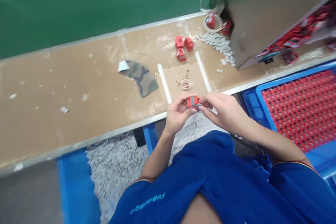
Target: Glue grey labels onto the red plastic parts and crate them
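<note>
The red toy vehicle (193,102) is held between both hands, just above the near edge of the desk (73,87). Its long axis seems to run left to right, so each hand has one end and neither is nearer. The left hand (179,112) pinches the left end between thumb and fingers; the right hand (223,108) has its fingertips closed on the right end, though whether they also grip a small piece cannot be told. Just beyond, slightly left, stands a small cup (186,88); three similar red vehicles (181,55) sit farther off.
</note>
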Demonstrator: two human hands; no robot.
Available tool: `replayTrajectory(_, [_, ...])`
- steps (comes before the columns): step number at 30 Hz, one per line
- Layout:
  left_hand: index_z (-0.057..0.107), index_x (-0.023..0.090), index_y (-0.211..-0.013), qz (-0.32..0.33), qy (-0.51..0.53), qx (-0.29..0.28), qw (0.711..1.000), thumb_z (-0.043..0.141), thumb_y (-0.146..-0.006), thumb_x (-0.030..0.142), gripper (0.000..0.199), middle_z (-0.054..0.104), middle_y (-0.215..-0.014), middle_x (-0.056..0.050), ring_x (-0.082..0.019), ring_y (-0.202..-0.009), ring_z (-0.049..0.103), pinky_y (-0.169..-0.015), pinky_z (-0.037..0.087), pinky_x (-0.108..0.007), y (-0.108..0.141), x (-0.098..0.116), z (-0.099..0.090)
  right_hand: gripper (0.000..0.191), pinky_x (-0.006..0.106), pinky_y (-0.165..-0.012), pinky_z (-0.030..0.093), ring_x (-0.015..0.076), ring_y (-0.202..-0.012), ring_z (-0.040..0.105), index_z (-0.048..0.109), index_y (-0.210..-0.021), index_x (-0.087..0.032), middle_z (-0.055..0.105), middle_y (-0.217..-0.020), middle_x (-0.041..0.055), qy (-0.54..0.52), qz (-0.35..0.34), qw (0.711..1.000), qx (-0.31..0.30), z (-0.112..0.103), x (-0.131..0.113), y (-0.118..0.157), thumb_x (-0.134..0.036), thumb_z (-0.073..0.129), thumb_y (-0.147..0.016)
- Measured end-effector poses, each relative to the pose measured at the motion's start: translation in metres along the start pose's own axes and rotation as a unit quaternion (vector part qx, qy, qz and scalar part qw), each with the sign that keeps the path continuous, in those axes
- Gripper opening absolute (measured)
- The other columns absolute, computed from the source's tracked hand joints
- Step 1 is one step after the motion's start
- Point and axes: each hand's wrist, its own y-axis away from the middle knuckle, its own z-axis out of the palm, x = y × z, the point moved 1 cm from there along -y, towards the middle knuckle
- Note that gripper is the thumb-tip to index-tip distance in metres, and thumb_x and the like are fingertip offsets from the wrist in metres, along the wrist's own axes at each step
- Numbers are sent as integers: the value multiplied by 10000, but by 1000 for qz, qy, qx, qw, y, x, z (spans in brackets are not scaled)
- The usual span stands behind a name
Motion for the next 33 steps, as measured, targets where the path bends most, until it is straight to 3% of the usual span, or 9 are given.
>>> replayTrajectory(7, [661,260,-1393,136,-267,-208,931,810,-883,403,551,746,-1248,-124,-239,-1048,736,-918,649,-397,-51,40,31,138,259,-608,443,148,-638,618,639,-891,-220,709,-755,24,71,55,992,90,-52,28,58,-263,566,-1000])
replayTrajectory(10, [675,268,-1377,98,-328,-118,932,739,-936,395,464,759,-1257,-110,-230,-1001,757,-908,659,-393,-63,53,9,182,281,-623,443,169,-608,626,651,-855,-216,734,-749,48,144,219,957,127,-85,77,84,-330,577,-976])
replayTrajectory(14, [772,323,-1148,44,-367,60,927,736,-919,366,235,817,-1105,-8,-242,-986,780,-899,669,-413,-55,56,-44,174,327,-696,440,249,-718,685,655,-836,-186,759,-775,125,241,426,858,156,-124,172,93,-320,599,-930])
replayTrajectory(18, [788,359,-1034,35,-432,106,895,759,-883,391,156,835,-982,60,-238,-868,789,-783,682,-411,-51,53,-85,116,367,-706,396,294,-755,660,655,-847,-164,744,-821,193,306,450,827,142,-138,245,73,-249,603,-907])
replayTrajectory(21, [784,307,-994,63,-492,102,862,726,-904,400,142,825,-951,31,-217,-823,762,-749,652,-374,-72,56,-98,254,350,-616,277,177,-538,444,486,-675,-253,521,-551,34,315,408,833,202,-146,269,57,-218,641,-872])
replayTrajectory(24, [766,258,-1087,69,-533,31,843,666,-937,382,218,785,-990,-30,-201,-780,722,-765,618,-368,-113,50,-95,452,357,-587,214,104,-502,176,264,-644,-313,218,-521,-103,302,374,846,233,-157,272,50,-193,641,-862])
replayTrajectory(27, [708,246,-1242,65,-554,-58,828,710,-891,300,355,702,-1207,-96,-234,-908,715,-885,598,-420,-157,25,-77,462,366,-578,216,101,-506,121,239,-677,-320,171,-556,-115,300,361,853,228,-161,255,56,-210,654,-848])
replayTrajectory(30, [695,209,-1160,56,-588,-74,803,763,-797,180,370,620,-1293,-144,-300,-1015,687,-934,573,-485,-187,-6,-61,305,376,-577,222,133,-460,224,388,-696,-306,315,-517,-53,316,355,855,208,-154,221,68,-310,634,-875])
replayTrajectory(33, [687,188,-1019,39,-579,-44,814,728,-769,82,275,593,-1256,-155,-301,-993,677,-939,564,-516,-195,-22,-60,201,389,-586,321,254,-531,553,614,-861,-270,650,-649,94,311,338,882,105,-137,177,70,-458,578,-923])
